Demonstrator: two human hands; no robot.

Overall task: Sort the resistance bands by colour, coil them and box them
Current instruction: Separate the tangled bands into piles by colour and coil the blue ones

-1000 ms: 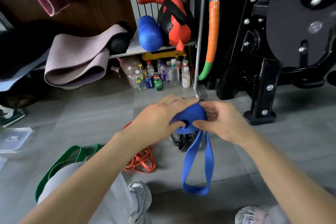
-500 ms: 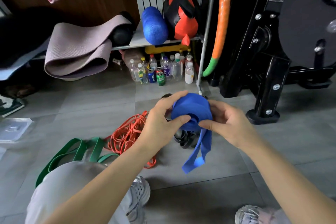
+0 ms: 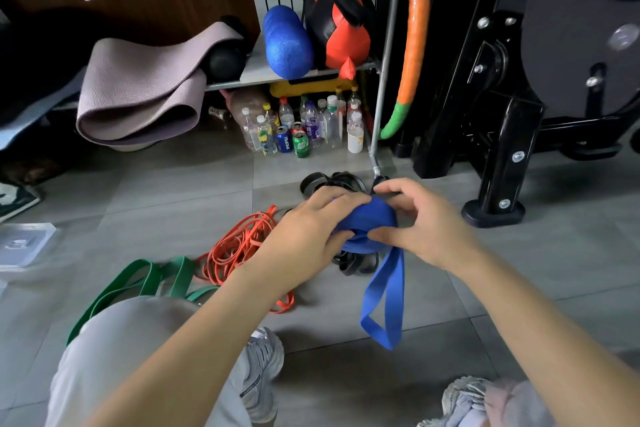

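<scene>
matt rubbery blue band [image 3: 382,291], smooth grey floor tiles [image 3: 173,198], ribbed cloth mat [image 3: 138,87].

Soft, even, moderately bright light fills the scene, with no hard beam. The fingers [image 3: 332,199] of the left hand [image 3: 304,236] and right hand [image 3: 426,222], gripping the blue band [image 3: 367,218], are evenly lit and fairly sharp, though slightly smeared at the tips. Below the fingers, only a diffuse shadow darkens the grey floor [image 3: 433,305] beside the shoe [image 3: 263,364]. Far left of the fingers, the green band [image 3: 138,277] and a clear lid [image 3: 24,243] are streaked with motion blur. Above and right of the fingers, bolts [image 3: 517,156] on the black machine [image 3: 502,135] glint white. The corner to the upper left of the fingers sinks into darkness. Beyond the fingers, the rack pole [image 3: 384,80] bows with wide-angle distortion.
</scene>
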